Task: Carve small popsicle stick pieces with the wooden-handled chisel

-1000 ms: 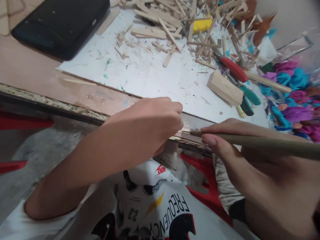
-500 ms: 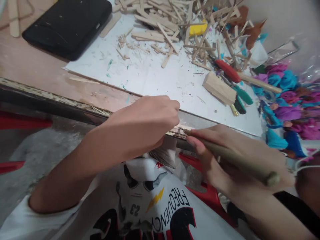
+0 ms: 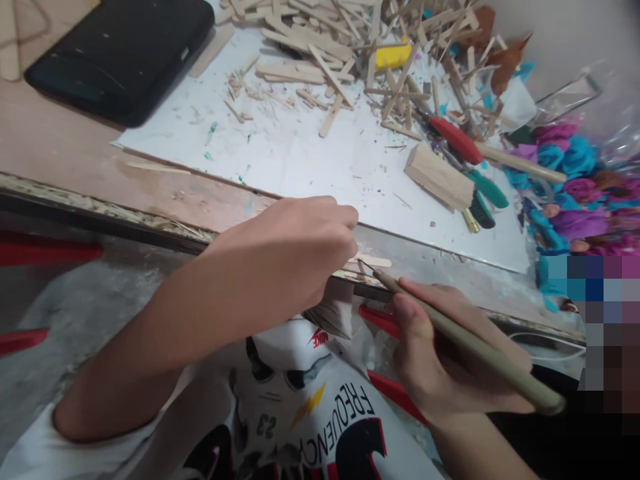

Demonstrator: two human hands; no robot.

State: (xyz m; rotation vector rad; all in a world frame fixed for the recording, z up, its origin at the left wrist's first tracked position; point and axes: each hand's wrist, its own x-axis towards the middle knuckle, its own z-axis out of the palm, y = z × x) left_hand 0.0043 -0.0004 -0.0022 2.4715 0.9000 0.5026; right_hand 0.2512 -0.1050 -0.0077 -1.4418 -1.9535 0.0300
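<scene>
At the table's front edge my left hand (image 3: 320, 233) is closed, its fingertips hidden, pressing on a pale wooden craft stick (image 3: 376, 261). The stick's rounded end pokes out to the right of my knuckles. My right hand (image 3: 445, 347) is wrapped around a long, olive-coloured round handle of a thin-tipped tool (image 3: 470, 343). Its narrow dark tip reaches the stick close beside my left hand. What shape the tip has is too small to make out.
Behind my hands lies a white board (image 3: 300, 157) with wood scraps and a heap of craft sticks (image 3: 310, 40). A wood block (image 3: 440, 179), red-handled pliers (image 3: 455, 140) and a black phone-like device (image 3: 125, 60) lie around. Colourful paper flowers (image 3: 575, 193) stand at right.
My right hand and the tool have drawn back slightly down and left, the handle swinging lower. More of the craft stick shows now. My left hand stays nearly in place.
</scene>
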